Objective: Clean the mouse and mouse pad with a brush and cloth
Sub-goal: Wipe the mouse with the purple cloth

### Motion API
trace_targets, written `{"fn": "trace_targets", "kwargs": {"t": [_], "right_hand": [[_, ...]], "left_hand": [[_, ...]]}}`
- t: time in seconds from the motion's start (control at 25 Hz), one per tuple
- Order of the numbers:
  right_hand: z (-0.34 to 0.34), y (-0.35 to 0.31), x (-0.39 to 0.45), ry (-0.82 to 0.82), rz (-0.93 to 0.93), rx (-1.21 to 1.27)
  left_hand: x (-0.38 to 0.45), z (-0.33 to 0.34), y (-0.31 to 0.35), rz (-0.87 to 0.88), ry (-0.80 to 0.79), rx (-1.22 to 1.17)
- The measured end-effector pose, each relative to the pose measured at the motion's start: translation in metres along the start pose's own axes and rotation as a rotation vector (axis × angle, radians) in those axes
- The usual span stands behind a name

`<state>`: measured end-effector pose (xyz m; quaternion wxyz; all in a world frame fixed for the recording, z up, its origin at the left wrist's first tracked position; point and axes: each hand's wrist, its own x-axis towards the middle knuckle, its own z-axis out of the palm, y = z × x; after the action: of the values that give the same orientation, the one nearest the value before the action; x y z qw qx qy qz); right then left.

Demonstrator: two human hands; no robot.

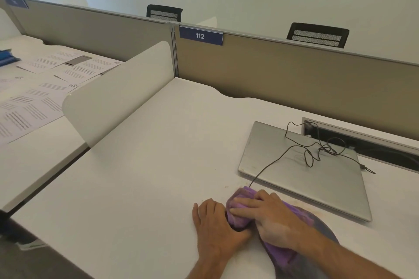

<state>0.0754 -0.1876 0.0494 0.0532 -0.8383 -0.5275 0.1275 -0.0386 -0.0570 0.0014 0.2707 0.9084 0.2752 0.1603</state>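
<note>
Printed sheets of paper [38,97] lie spread over the neighbouring desk at the far left, with a white rounded divider panel [118,93] standing between that desk and the white desk [147,176] in front of the person. Near the desk's front edge the left hand [215,222] rests beside the bundle, its thumb reaching toward a dark shape tucked under the cloth; whether its fingers grip that shape I cannot tell. The dark shape is probably the mouse, almost wholly hidden. Just to the right, the right hand [269,217] presses down on the purple cloth [240,210], fingers curled over the bunched fabric. The cloth trails back under the right wrist and onto the dark, rounded mouse pad [324,233], which lies at the lower right beneath the forearm. A thin black cable [272,165] runs from the front of the bundle up across a closed silver laptop [306,176] lying beyond the hands, and loops toward the open cable tray [362,142] set in the desk. Behind stands a tan partition [294,70] bearing a blue label reading 112 [200,36].
</note>
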Motion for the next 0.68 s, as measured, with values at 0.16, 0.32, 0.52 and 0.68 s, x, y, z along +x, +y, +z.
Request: {"fn": "trace_targets", "kwargs": {"t": [0.16,0.32,0.52,0.68], "right_hand": [[-0.011,0.011,0.022,-0.006,0.162,0.133],[-0.016,0.011,0.029,0.0,0.209,0.12],[0.001,-0.003,0.002,0.047,-0.038,-0.07],[-0.003,-0.002,0.003,-0.031,0.045,-0.007]], "left_hand": [[-0.003,-0.003,-0.001,0.013,0.056,-0.059],[-0.005,-0.002,-0.003,-0.002,0.021,-0.03],[-0.005,0.0,-0.001,-0.023,0.03,-0.01],[-0.005,0.001,0.0,-0.009,0.088,-0.026]]}}
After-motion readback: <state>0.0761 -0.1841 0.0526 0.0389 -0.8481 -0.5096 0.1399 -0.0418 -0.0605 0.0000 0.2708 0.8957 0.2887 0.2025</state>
